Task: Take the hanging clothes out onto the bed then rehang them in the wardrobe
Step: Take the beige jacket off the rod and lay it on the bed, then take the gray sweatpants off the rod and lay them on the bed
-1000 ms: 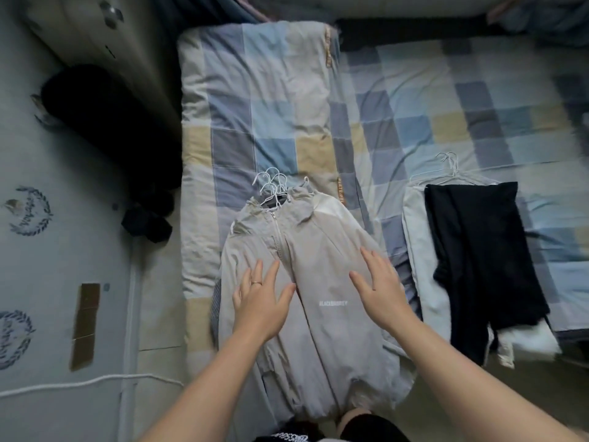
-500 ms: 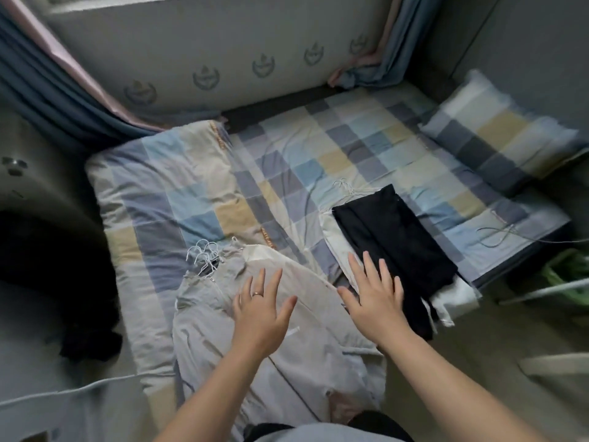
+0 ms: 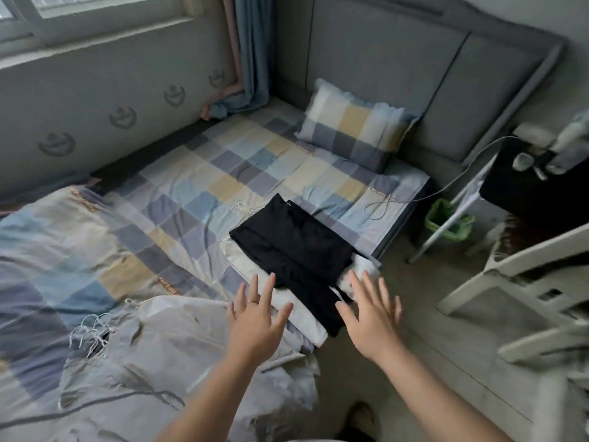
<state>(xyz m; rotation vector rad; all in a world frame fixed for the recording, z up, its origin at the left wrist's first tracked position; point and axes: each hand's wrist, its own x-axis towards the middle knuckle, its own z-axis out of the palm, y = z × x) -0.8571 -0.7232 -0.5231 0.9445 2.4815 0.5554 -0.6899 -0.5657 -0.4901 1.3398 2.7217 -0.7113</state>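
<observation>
Head view: left hand (image 3: 255,317) and right hand (image 3: 371,320), fingers spread, grasping nothing, over black garment (image 3: 293,240) stacked on white garment (image 3: 306,322) at bed (image 3: 223,173) edge; grey jacket (image 3: 178,362) just beside. Risk: overhanging stack sliding to floor (image 3: 398,282) if pulled by cloth rather than hangers (image 3: 241,208); jacket's bunched hooks (image 3: 90,333) tangling. Wardrobe out of frame; hanger count under stack unclear; jacket hem cut off.

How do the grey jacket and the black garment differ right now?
The grey jacket is pale and rumpled; the black garment is dark and flat. The grey jacket lies left; the black garment lies right, atop a white garment. Both rest on the bed, hangers attached.
</observation>
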